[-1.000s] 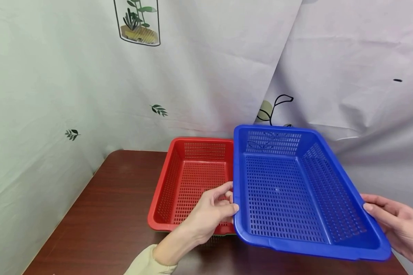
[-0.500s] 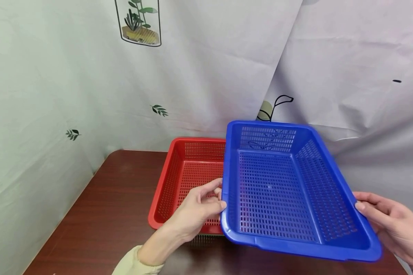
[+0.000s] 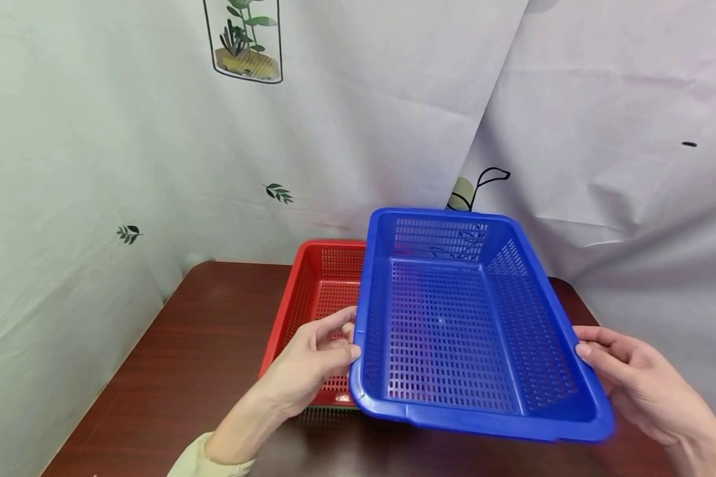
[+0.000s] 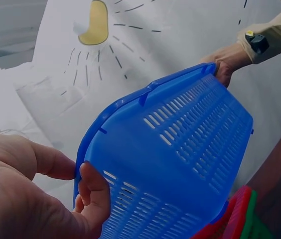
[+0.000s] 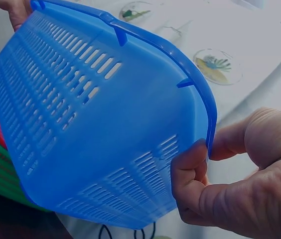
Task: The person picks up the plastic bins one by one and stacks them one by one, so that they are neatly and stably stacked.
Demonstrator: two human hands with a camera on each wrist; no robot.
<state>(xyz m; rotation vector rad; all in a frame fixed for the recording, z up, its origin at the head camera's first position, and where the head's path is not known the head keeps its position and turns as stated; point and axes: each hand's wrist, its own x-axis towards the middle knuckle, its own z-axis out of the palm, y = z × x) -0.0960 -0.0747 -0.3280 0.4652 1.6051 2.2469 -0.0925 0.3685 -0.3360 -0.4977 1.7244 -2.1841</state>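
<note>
A blue slotted plastic basket point(image 3: 447, 331) is held up off the table, its open top facing the head camera. My left hand point(image 3: 304, 358) pinches its left rim between thumb and fingers. On the opposite side, my right hand point(image 3: 638, 377) grips the right rim; the right wrist view shows the thumb outside the rim and curled fingers point(image 5: 190, 184) beneath. Behind and below the blue basket sits a red basket point(image 3: 286, 318), its right part hidden. A green basket point(image 5: 1, 169) lies under the red one, seen best in the right wrist view.
The dark brown wooden table point(image 3: 173, 358) carries the red and green stack. A pale cloth backdrop point(image 3: 358, 119) with printed leaves and jars hangs behind and along the left side.
Both hands have carried the blue basket leftward, so it covers more of the red basket. The red basket has stayed in place, and the grip on both rims is the same.
</note>
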